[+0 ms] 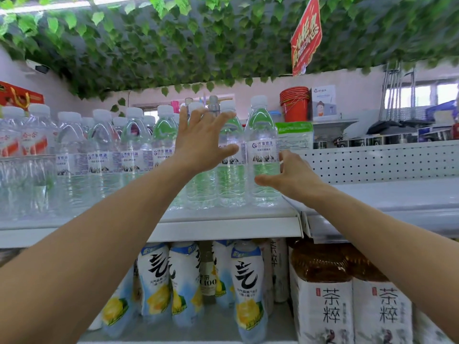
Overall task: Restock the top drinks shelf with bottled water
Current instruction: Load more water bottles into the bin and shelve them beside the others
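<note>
Bottles [134, 155] with mountain labels lined the shelf [223, 222], left hand [201, 145] spread wide, right hand [293, 177] gripping the end bottle [262, 147]; packs [330, 311] below read 茶粹.

Looks up into a ceiling thick with artificial ivy [173, 45], with a fluorescent tube [37, 7] at top left. Shows a red hanging sign [306, 36] among the leaves, pale pink walls [260, 88], a security camera [41, 68] at left, bright windows [422, 94] far right, a white perforated shelf panel [372, 162] below.
</note>
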